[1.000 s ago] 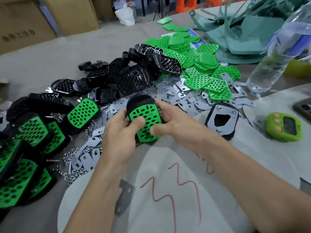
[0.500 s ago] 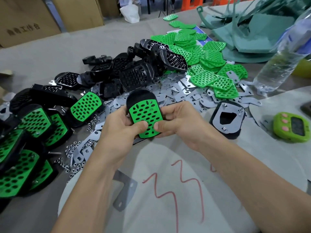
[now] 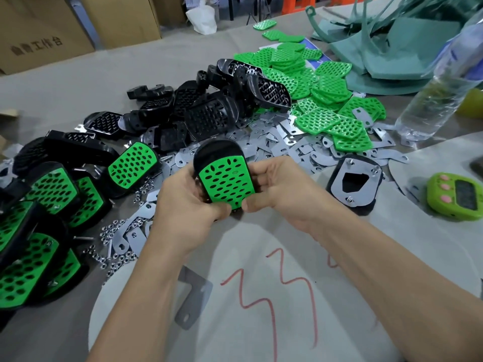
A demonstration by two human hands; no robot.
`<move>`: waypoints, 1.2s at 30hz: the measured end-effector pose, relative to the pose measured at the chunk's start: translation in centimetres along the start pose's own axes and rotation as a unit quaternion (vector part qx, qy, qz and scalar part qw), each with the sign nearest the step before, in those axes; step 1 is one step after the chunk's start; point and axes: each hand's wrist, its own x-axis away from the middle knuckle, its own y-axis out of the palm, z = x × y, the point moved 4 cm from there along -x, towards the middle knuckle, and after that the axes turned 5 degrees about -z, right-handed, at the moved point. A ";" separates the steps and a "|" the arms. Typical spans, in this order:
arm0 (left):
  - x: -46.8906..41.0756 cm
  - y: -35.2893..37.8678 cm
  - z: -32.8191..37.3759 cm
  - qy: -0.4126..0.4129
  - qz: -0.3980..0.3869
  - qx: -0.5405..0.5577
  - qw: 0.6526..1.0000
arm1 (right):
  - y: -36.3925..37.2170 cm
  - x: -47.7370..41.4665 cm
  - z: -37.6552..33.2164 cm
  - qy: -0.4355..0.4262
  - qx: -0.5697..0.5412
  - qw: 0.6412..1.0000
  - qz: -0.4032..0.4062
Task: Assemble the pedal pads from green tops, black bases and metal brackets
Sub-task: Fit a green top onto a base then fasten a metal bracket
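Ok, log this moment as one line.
left hand: grips pedal pad | right hand: grips it too | green top on black base

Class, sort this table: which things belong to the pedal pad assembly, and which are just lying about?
Job: held pedal pad, green tops, black bases, metal brackets, nuts.
Lying about: water bottle, green timer, cardboard box, white bag.

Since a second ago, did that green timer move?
No. The timer still lies just right of the upturned pad, with the same gap between them as before. Only the camera shifted slightly.
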 end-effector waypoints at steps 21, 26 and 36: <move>0.3 2.4 0.3 -0.039 0.297 -0.112 0.947 | 2.1 1.4 -1.5 -0.114 0.158 0.954 0.229; -0.2 1.7 0.4 -0.085 0.270 -0.072 0.956 | 1.8 1.2 -1.2 -0.045 0.120 0.986 0.111; 1.0 2.1 1.2 0.013 0.197 -0.277 0.941 | 1.3 1.7 -0.9 -0.010 -0.161 0.987 0.008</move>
